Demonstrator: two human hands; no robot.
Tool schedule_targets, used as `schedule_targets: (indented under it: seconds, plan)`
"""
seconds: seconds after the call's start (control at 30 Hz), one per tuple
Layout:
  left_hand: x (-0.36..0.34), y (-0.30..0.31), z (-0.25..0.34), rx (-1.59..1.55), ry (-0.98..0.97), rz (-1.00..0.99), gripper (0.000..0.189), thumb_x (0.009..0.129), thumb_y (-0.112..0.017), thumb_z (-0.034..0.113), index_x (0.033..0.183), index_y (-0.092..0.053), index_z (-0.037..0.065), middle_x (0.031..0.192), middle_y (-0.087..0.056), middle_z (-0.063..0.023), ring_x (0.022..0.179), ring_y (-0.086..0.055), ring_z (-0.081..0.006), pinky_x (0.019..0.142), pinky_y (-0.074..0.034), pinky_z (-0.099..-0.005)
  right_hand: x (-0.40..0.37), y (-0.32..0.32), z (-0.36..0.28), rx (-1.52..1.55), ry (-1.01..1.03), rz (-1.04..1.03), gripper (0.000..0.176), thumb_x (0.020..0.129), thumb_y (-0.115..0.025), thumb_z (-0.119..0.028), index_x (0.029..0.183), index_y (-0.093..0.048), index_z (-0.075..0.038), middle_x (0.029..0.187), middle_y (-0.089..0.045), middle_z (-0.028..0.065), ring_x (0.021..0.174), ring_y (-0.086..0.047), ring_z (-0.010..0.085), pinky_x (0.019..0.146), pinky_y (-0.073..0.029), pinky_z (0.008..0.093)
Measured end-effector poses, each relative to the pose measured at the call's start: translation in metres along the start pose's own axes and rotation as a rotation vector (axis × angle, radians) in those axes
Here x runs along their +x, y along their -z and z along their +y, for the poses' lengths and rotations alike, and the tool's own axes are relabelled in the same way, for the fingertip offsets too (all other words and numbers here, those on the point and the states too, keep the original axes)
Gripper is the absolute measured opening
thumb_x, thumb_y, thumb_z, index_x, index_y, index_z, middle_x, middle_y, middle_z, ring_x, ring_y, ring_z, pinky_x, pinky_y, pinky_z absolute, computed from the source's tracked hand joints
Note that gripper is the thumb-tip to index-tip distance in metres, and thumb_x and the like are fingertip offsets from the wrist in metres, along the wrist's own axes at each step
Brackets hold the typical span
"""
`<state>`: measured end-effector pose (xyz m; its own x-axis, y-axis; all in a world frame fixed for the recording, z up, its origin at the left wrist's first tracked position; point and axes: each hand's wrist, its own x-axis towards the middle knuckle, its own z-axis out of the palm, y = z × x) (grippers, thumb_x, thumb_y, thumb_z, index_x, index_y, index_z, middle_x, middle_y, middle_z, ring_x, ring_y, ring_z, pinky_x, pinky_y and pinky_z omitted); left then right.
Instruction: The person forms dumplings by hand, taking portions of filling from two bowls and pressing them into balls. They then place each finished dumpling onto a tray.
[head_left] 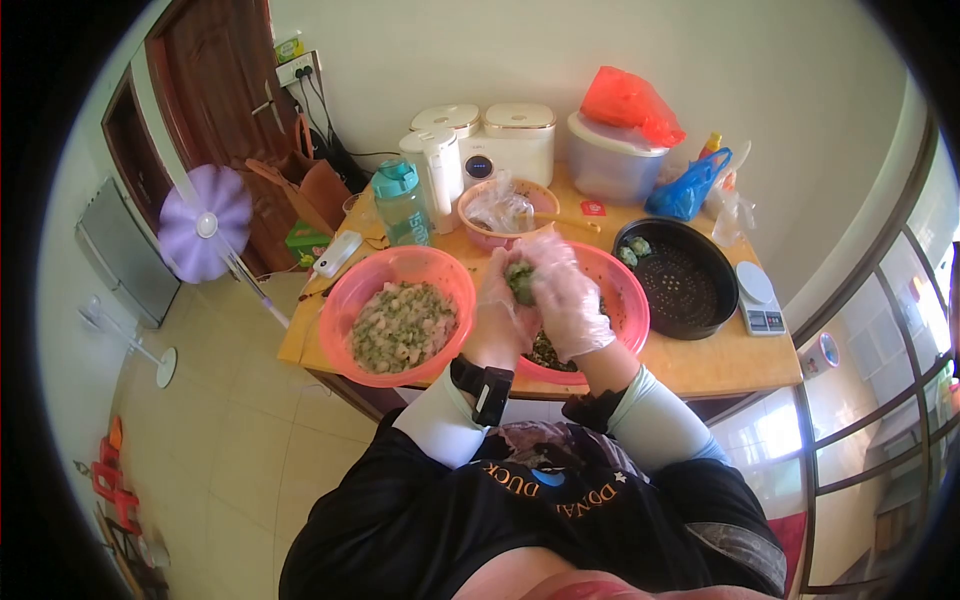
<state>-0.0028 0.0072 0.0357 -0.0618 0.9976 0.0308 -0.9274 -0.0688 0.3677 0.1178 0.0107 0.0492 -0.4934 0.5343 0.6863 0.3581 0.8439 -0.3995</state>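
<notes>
Both hands wear clear plastic gloves and meet above a pink bowl (630, 300) that holds a dark green chopped mixture. A green lump (520, 283) sits between them. My left hand (497, 315) is closed around its near left side. From the right, my right hand (567, 305) curls over it, its fingers partly blurred. To the left stands another pink bowl (345, 350), filled with a pale, chunky mixture (405, 325) flecked with green. A round black perforated pan (690, 285) on the right carries a few green-and-white lumps (632, 250) near its far left edge.
A digital scale (762, 300) stands at the table's right end. Behind the bowls are a teal bottle (400, 205), a white kettle (437, 175), a smaller bowl with plastic bags (500, 212), a lidded tub (615, 160) and a blue bag (690, 185). A purple fan (205, 225) is at left.
</notes>
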Motion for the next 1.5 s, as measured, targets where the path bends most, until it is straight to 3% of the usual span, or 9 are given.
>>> schedule_targets:
  seconds: [0.1,0.2,0.37,0.47,0.53,0.7,0.93,1.13,1.5]
  plan:
    - [0.014,0.015,-0.002,-0.015,-0.116,-0.04,0.046,0.109,-0.038,0.043,0.115,-0.062,0.004,0.112,-0.068,-0.0111,0.104,-0.065,-0.0249,0.099,-0.053,-0.0394,0.002,-0.006,-0.005,0.354,-0.438,0.328,0.041,0.104,-0.048,-0.024,0.138,-0.058,-0.004,0.15,-0.05,0.0191,0.14,-0.045,0.0398,0.118,-0.033,0.0472]
    - [0.011,0.016,-0.011,0.188,-0.19,-0.145,0.053,0.109,-0.037,0.045,0.115,-0.064,0.0,0.112,-0.067,-0.0107,0.103,-0.064,-0.0238,0.098,-0.052,-0.0375,0.006,-0.026,0.004,1.549,-0.877,0.495,0.053,0.107,-0.044,-0.03,0.152,-0.041,-0.004,0.148,-0.052,0.0193,0.138,-0.048,0.0319,0.115,-0.036,0.0383]
    - [0.014,0.024,-0.028,1.042,-0.442,-0.339,0.084,0.098,-0.036,0.073,0.128,-0.059,-0.002,0.116,-0.065,-0.0121,0.105,-0.063,-0.022,0.097,-0.05,-0.0347,-0.002,-0.029,0.02,1.684,-1.103,0.648,0.044,0.108,-0.041,-0.04,0.126,-0.059,-0.004,0.125,-0.063,0.0161,0.118,-0.06,0.0312,0.107,-0.047,0.0454]
    - [0.007,0.008,-0.026,0.579,-0.365,-0.526,0.081,0.097,-0.042,0.072,0.127,-0.06,-0.002,0.117,-0.064,-0.0119,0.107,-0.062,-0.0205,0.097,-0.05,-0.0361,-0.005,-0.021,0.023,2.029,-0.971,0.675,0.038,0.109,-0.041,-0.036,0.118,-0.06,-0.004,0.117,-0.064,0.016,0.109,-0.063,0.032,0.098,-0.053,0.0464]
    - [0.012,0.004,-0.02,0.554,-0.448,-0.544,0.062,0.1,-0.051,0.056,0.117,-0.065,-0.002,0.114,-0.065,-0.0117,0.107,-0.062,-0.0205,0.099,-0.049,-0.0387,-0.005,-0.016,0.023,2.015,-0.973,0.663,0.038,0.109,-0.041,-0.035,0.117,-0.06,-0.003,0.114,-0.064,0.0156,0.106,-0.064,0.0306,0.096,-0.055,0.045]
    - [0.009,-0.018,0.0,1.709,-1.053,-0.879,0.029,0.09,-0.062,0.025,0.105,-0.071,0.001,0.109,-0.071,-0.0149,0.108,-0.066,-0.0326,0.104,-0.048,-0.046,-0.018,-0.023,0.028,1.956,-0.931,0.6,0.023,0.104,-0.049,-0.024,0.108,-0.061,-0.005,0.098,-0.068,0.009,0.089,-0.069,0.0249,0.081,-0.06,0.0443]
    - [0.009,-0.013,-0.011,1.686,-1.005,-0.913,0.026,0.077,-0.066,0.008,0.102,-0.074,0.004,0.104,-0.074,-0.0152,0.099,-0.07,-0.0352,0.102,-0.05,-0.0499,-0.021,-0.02,0.025,2.094,-1.04,0.569,0.023,0.104,-0.044,-0.025,0.101,-0.061,-0.009,0.094,-0.068,0.0059,0.079,-0.069,0.0233,0.071,-0.06,0.047]
    - [0.004,-0.02,-0.015,1.64,-0.905,-0.892,0.024,0.082,-0.064,0.008,0.104,-0.073,0.002,0.105,-0.074,-0.0168,0.1,-0.07,-0.0367,0.104,-0.049,-0.0495,-0.025,-0.02,0.032,2.061,-1.023,0.501,0.031,0.104,-0.043,-0.034,0.108,-0.063,-0.01,0.104,-0.069,0.0079,0.094,-0.069,0.0246,0.085,-0.058,0.0458]
    - [0.005,-0.009,-0.024,1.398,-0.563,-0.688,0.01,0.085,-0.068,0.01,0.09,-0.071,0.002,0.09,-0.072,-0.015,0.079,-0.07,-0.0287,0.072,-0.055,-0.0368,-0.018,0.008,0.004,1.971,-1.016,0.477,0.086,0.091,-0.041,-0.081,0.109,-0.065,-0.001,0.109,-0.067,0.0151,0.104,-0.063,0.0319,0.096,-0.052,0.0482]
